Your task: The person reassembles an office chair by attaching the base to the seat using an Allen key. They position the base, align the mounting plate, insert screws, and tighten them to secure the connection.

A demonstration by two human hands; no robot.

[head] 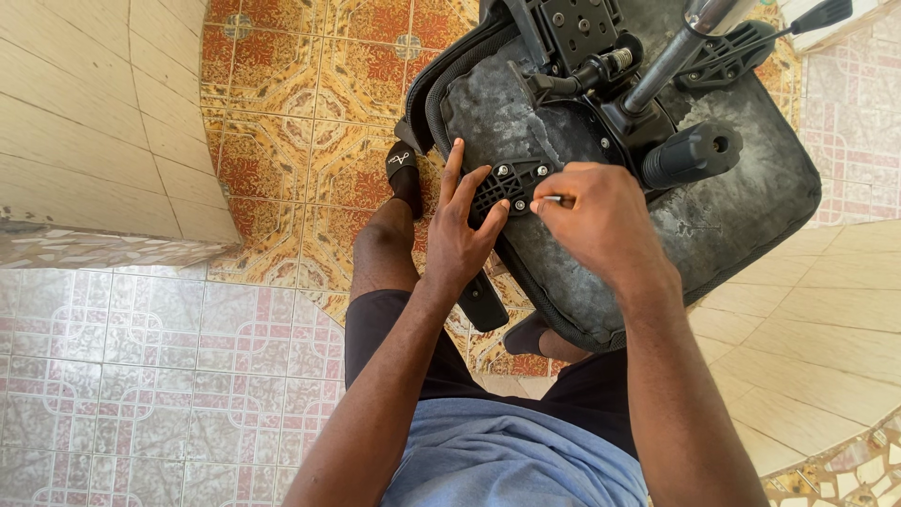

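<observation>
A: Left hand (462,239)?
B: Flat on the underside of the overturned office chair seat (751,202), fingers (453,169) spread, tips resting on the black plastic bracket (507,185). Holds nothing.

A: Right hand (601,221)?
B: Fingers pressed together, pinching a small thin metal tool (554,199). Its tip pokes out toward the bracket, just past the left fingertips. Can't tell what kind of tool.

A: Bracket location?
B: Bolted to the seat's grey underside, directly under both sets of fingers, several screw heads showing.

A: Around it?
B: Chrome gas-lift column (671,56) and black knob (693,152) just beyond the right fingers. Patterned tile floor (310,131) below, person's black sock (404,174) near the left fingertips.
</observation>
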